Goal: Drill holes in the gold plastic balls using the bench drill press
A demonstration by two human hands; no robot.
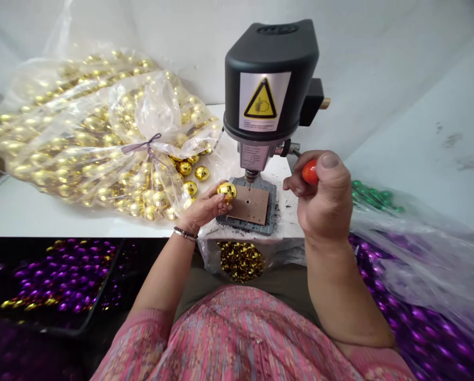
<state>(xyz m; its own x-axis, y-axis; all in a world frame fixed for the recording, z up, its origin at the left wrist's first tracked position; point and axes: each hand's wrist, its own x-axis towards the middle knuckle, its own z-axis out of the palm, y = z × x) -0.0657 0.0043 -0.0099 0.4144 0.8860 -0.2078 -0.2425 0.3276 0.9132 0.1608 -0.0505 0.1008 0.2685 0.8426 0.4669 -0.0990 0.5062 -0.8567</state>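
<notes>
My left hand (202,210) pinches a faceted gold ball (226,191) and holds it at the left edge of the brown board (253,205) on the base of a small bench drill (269,87). The drill bit (249,182) points down just right of the ball. My right hand (325,197) is closed around the red knob (310,172) of the drill's lever, on the machine's right side.
A big clear bag of gold balls (82,132) lies on the white table at the left, a few loose at its mouth. A bag of gold balls (240,260) hangs below the drill. Purple balls (62,275) fill a tray lower left; more bagged purple and green balls (374,196) sit at the right.
</notes>
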